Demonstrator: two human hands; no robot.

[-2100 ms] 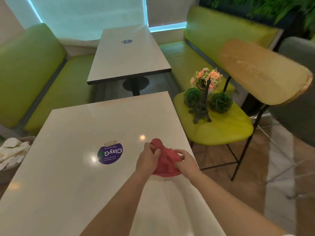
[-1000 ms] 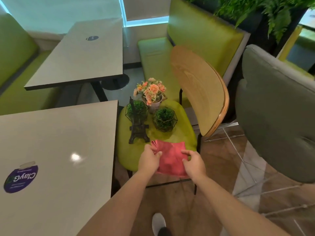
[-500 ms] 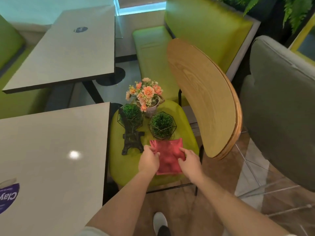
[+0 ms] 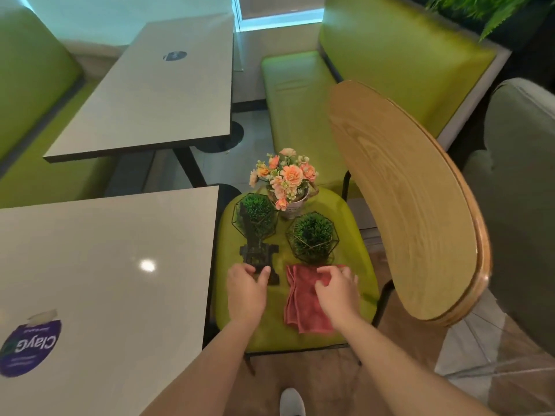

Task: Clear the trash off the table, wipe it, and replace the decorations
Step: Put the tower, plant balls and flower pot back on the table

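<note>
A folded red cloth [image 4: 300,304] lies on the yellow-green chair seat [image 4: 270,331]. My right hand [image 4: 338,291] rests on its far end with loosely bent fingers. My left hand [image 4: 246,291] has thumb and fingers round the base of a black Eiffel tower model [image 4: 255,235] standing on the seat. Behind it are two green moss balls in wire frames [image 4: 258,210] [image 4: 313,235] and a pot of peach flowers [image 4: 285,181]. The grey table [image 4: 105,265] on the left bears only a purple sticker [image 4: 30,346].
The chair's curved wooden back [image 4: 414,205] rises close on the right. A grey armchair [image 4: 519,190] stands beyond it. A second table [image 4: 156,94] and green benches [image 4: 300,100] lie farther off. My shoe [image 4: 291,400] shows on the floor below.
I turned from the table to the chair with the cloth in both hands and laid it on the seat. My left hand left the cloth and moved to the tower's base.
</note>
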